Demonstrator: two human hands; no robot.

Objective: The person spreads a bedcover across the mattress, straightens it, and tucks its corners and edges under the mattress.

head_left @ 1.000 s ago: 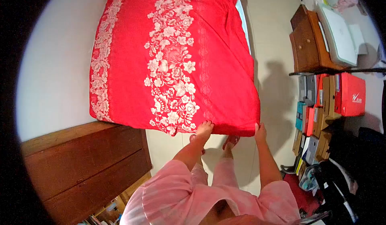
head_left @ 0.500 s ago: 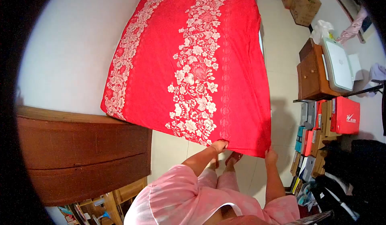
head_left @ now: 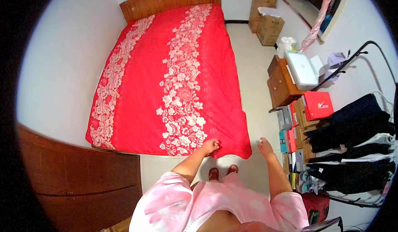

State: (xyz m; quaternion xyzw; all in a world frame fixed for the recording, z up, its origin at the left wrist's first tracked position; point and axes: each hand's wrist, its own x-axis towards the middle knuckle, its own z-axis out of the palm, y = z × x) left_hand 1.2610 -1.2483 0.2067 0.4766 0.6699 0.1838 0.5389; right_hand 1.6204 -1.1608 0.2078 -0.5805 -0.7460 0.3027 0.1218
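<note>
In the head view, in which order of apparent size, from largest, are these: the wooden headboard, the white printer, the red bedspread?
1. Red bedspread
2. Wooden headboard
3. White printer

left forearm (head_left: 190,165) angled between 1 and 2 o'clock, left hand (head_left: 211,146) with fingers (head_left: 216,142) curled inward, right forearm (head_left: 279,172) angled toward 11 o'clock, right hand (head_left: 265,148) loosely bent, hands apart and roughly level

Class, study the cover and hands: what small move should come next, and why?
Perhaps bring the right hand in to smooth the near right corner of the cover: that corner looks rumpled, and this hand seems empty just beside it.
</note>
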